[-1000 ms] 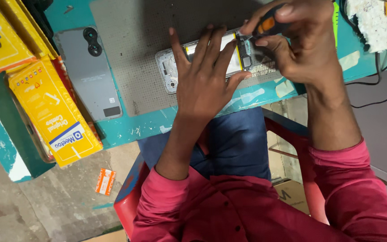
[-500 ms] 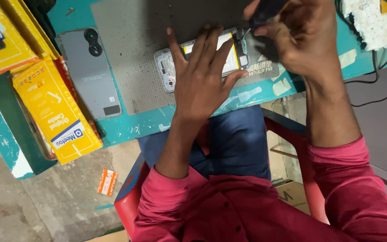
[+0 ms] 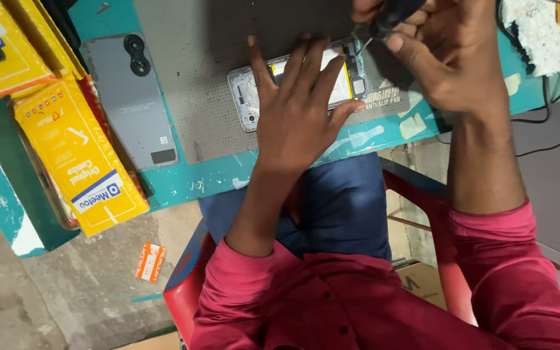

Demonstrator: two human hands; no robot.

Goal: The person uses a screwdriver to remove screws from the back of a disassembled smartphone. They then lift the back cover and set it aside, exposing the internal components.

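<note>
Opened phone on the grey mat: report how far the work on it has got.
Done: the grey back cover is off and lies beside the mat, so the opened phone shows its battery. In hand: the left hand presses the phone flat; the right hand holds a screwdriver, tip at the phone's end. Left: the battery still sits in place, cover still off.
</note>
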